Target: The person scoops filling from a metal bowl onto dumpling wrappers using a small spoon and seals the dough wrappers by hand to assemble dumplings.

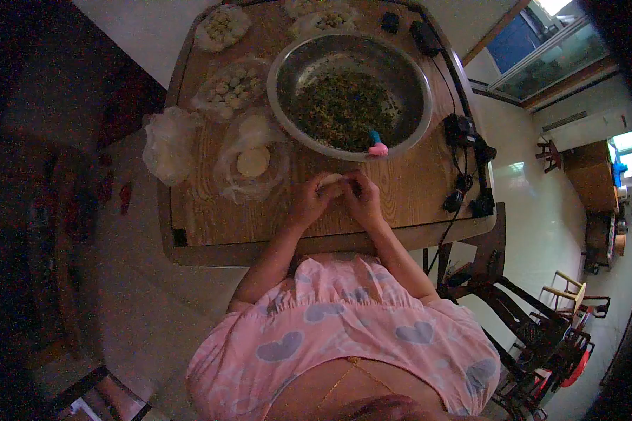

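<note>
Above the near part of the table, my left hand point(310, 202) and my right hand point(364, 201) meet with fingers closed around a pale dumpling wrapper point(331, 181). My fingers cover most of it, so whether filling is inside cannot be seen. Just beyond my hands stands a large metal basin point(277, 112) with chopped green filling point(340, 105). A spoon with a pink and blue handle point(377, 148) rests at the basin's near rim. To the left of my hands, a stack of round wrappers point(253, 162) lies on an opened plastic bag point(228, 184).
Plastic bags with small round dumplings point(233, 89) lie left of the basin, with another bag point(221, 28) farther back. A knotted plastic bag point(168, 147) sits at the left edge. Black cables and adapters point(459, 131) run along the right side. A dark chair point(481, 256) stands at the right.
</note>
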`<state>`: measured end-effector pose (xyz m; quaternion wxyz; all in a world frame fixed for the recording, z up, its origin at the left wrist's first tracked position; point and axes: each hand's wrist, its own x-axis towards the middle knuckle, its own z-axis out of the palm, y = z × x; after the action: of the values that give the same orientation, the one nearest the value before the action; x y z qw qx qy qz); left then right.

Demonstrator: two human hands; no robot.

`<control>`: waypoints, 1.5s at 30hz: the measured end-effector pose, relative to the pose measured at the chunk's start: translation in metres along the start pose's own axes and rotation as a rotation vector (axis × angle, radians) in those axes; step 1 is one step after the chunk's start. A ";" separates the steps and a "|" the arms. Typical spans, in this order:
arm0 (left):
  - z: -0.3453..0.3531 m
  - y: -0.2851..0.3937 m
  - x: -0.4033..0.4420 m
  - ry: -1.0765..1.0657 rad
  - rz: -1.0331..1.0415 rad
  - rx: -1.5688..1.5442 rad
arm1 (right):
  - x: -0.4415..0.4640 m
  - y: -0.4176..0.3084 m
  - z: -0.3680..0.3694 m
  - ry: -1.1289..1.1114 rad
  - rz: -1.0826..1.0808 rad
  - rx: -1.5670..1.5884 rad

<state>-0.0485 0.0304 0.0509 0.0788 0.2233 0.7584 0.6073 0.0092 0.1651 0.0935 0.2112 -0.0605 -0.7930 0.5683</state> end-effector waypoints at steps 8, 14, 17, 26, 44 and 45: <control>0.000 -0.005 -0.002 -0.095 0.007 -0.024 | 0.000 -0.005 0.001 0.012 0.033 0.033; 0.001 -0.003 -0.002 -0.055 0.043 0.094 | 0.001 -0.006 0.000 0.021 -0.013 0.008; -0.006 0.026 0.001 -0.051 -0.034 -0.115 | 0.001 -0.011 0.000 0.007 0.014 0.012; -0.005 0.007 0.003 -0.071 -0.022 -0.056 | 0.001 -0.008 0.000 0.005 -0.007 0.001; -0.002 -0.001 0.002 -0.005 -0.026 -0.080 | 0.002 -0.016 0.000 0.015 0.026 0.040; -0.002 0.004 0.002 0.025 -0.039 -0.118 | 0.003 -0.018 0.000 0.013 0.036 0.032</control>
<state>-0.0497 0.0299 0.0559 0.0941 0.1958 0.7265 0.6519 0.0092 0.1599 0.1105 0.2068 -0.0749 -0.7811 0.5844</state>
